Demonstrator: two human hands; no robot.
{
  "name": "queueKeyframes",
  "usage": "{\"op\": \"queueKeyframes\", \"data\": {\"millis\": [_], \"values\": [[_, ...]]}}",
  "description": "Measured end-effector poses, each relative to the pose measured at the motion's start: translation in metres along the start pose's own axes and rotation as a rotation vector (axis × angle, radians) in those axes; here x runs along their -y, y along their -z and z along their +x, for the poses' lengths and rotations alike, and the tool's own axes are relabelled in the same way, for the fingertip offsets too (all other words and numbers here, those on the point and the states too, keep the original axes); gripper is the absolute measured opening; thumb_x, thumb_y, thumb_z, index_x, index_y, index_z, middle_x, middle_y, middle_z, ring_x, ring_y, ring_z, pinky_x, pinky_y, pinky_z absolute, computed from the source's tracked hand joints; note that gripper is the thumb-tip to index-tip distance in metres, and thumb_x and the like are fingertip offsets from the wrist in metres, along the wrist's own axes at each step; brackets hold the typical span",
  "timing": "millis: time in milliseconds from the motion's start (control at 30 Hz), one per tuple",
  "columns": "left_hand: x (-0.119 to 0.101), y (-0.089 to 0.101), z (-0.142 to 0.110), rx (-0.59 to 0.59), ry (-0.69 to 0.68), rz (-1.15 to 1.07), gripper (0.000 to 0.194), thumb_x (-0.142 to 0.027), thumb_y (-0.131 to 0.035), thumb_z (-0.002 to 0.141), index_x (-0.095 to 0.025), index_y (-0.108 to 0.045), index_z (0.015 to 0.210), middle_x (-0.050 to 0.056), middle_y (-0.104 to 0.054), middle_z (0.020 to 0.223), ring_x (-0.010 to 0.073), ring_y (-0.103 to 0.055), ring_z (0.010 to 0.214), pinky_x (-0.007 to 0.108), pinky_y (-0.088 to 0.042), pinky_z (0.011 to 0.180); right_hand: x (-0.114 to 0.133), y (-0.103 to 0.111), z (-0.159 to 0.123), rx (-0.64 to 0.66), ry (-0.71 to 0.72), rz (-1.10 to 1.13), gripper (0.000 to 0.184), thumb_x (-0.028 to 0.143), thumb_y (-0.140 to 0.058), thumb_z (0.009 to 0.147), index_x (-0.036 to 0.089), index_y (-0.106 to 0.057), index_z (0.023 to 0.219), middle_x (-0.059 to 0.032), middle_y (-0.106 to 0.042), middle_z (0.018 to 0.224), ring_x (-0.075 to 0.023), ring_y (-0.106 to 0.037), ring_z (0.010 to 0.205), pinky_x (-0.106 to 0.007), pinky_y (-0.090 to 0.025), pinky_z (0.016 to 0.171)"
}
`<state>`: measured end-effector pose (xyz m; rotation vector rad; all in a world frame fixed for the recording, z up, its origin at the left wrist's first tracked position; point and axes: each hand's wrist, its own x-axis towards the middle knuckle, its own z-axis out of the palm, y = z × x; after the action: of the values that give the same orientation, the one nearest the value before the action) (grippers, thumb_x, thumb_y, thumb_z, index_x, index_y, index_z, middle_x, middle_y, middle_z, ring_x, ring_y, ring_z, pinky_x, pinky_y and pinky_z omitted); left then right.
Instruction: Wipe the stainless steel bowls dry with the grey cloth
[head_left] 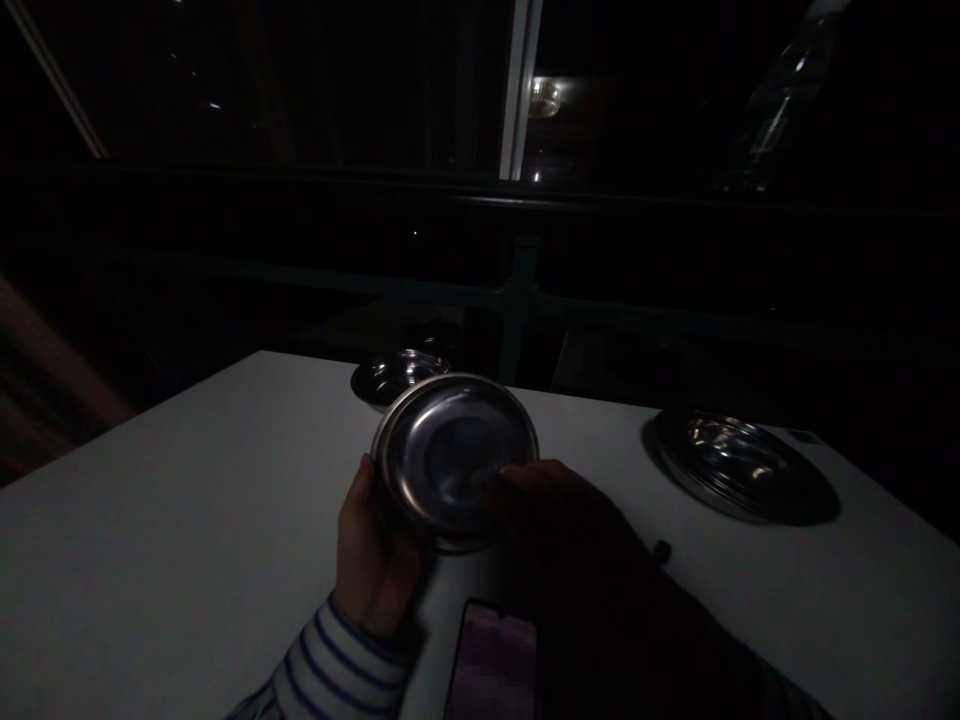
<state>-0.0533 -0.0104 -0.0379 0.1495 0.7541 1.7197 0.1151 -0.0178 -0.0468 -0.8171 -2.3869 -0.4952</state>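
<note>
My left hand grips a shallow round steel bowl by its left edge and from beneath. The bowl is tilted up over the white table; whether its inside or its underside faces me I cannot tell. Fingertips of my right hand are drawn together against the lower right of the bowl's face. Deep shadow covers most of that hand, and a faint pale patch by the fingertips is too dim to name. A second steel bowl rests just behind, at the table's far edge.
Steel plates, seemingly stacked, lie at the table's right. A phone with a lit screen is at the near edge, below the bowl. Right of my hand sits a small dark object. A bottle shows dimly at upper right.
</note>
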Motion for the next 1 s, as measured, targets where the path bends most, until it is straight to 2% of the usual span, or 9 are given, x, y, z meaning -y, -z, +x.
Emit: {"op": "queueKeyframes", "data": {"millis": [67,133,233,333,467,667,767,933,1000], "values": [[0.0,-0.002,-0.001,0.009,0.032,-0.008,0.023,-0.023,-0.047,0.085,-0.014,-0.068,0.089,0.005,-0.072,0.078,0.0174,-0.066,0.07,0.028,-0.055,0.064,-0.009,0.009,0.004,0.003,-0.002,0.023,0.032,0.016,-0.045,0.085,0.011,-0.053,0.116,-0.0106,-0.06,0.107,-0.0205,-0.054,0.095,-0.035,-0.052,0.078],[-0.001,-0.003,-0.002,0.005,0.046,-0.008,0.023,-0.022,-0.047,0.085,-0.013,-0.068,0.088,0.006,-0.072,0.076,0.0176,-0.066,0.069,0.028,-0.055,0.063,-0.016,0.016,0.006,0.012,0.003,0.025,0.035,0.019,-0.046,0.086,0.012,-0.051,0.119,-0.0118,-0.058,0.111,-0.0213,-0.052,0.1,-0.037,-0.051,0.08],[0.0,-0.002,-0.001,0.002,0.044,0.0,0.022,-0.021,-0.048,0.084,-0.012,-0.068,0.088,0.006,-0.072,0.076,0.0172,-0.066,0.068,0.028,-0.055,0.064,-0.016,0.02,0.006,-0.015,0.017,0.014,0.035,0.019,-0.044,0.087,0.011,-0.05,0.12,-0.0121,-0.059,0.11,-0.021,-0.053,0.099,-0.036,-0.051,0.08],[0.002,-0.001,-0.003,-0.01,0.05,-0.005,0.022,-0.023,-0.048,0.084,-0.014,-0.068,0.088,0.005,-0.072,0.076,0.0168,-0.066,0.068,0.027,-0.055,0.064,-0.005,0.01,0.004,-0.055,0.018,-0.06,0.03,0.013,-0.041,0.086,0.011,-0.055,0.113,-0.0107,-0.062,0.101,-0.0197,-0.055,0.091,-0.032,-0.052,0.073],[0.008,-0.003,-0.009,-0.004,0.098,0.011,0.026,-0.029,-0.048,0.085,-0.014,-0.069,0.09,0.006,-0.072,0.08,0.0177,-0.067,0.07,0.027,-0.055,0.062,0.01,-0.007,0.004,-0.146,0.004,-0.166,0.034,0.013,-0.038,0.087,0.013,-0.056,0.115,-0.0094,-0.062,0.105,-0.0236,-0.053,0.098,-0.036,-0.049,0.074],[0.014,-0.004,-0.013,0.012,0.112,0.038,0.027,-0.031,-0.048,0.085,-0.015,-0.07,0.084,0.004,-0.071,0.07,0.0153,-0.065,0.058,0.025,-0.053,0.053,0.001,-0.003,0.007,-0.11,-0.046,-0.082,0.035,0.02,-0.046,0.086,0.01,-0.053,0.118,-0.0113,-0.059,0.11,-0.0219,-0.052,0.096,-0.035,-0.05,0.077],[0.014,-0.003,-0.013,0.033,0.105,0.062,0.025,-0.03,-0.049,0.085,-0.015,-0.07,0.085,0.004,-0.072,0.073,0.0167,-0.066,0.062,0.026,-0.054,0.057,0.002,-0.006,0.005,-0.169,-0.035,-0.171,0.035,0.013,-0.041,0.086,0.013,-0.053,0.119,-0.0097,-0.06,0.109,-0.0236,-0.049,0.105,-0.037,-0.048,0.081],[0.014,-0.004,-0.015,0.018,0.112,0.067,0.025,-0.03,-0.049,0.085,-0.015,-0.069,0.085,0.004,-0.072,0.076,0.016,-0.066,0.062,0.026,-0.054,0.059,0.004,-0.009,0.008,-0.17,-0.072,-0.077,0.029,0.015,-0.04,0.087,0.01,-0.056,0.111,-0.0112,-0.06,0.105,-0.0209,-0.052,0.091,-0.035,-0.049,0.077],[0.014,-0.004,-0.016,0.019,0.132,0.091,0.026,-0.03,-0.049,0.085,-0.014,-0.069,0.087,0.006,-0.072,0.075,0.017,-0.066,0.063,0.027,-0.054,0.06,0.005,-0.01,0.007,-0.199,-0.039,-0.13,0.031,0.016,-0.038,0.088,0.011,-0.055,0.114,-0.0112,-0.059,0.109,-0.0224,-0.051,0.097,-0.035,-0.049,0.077]]}}
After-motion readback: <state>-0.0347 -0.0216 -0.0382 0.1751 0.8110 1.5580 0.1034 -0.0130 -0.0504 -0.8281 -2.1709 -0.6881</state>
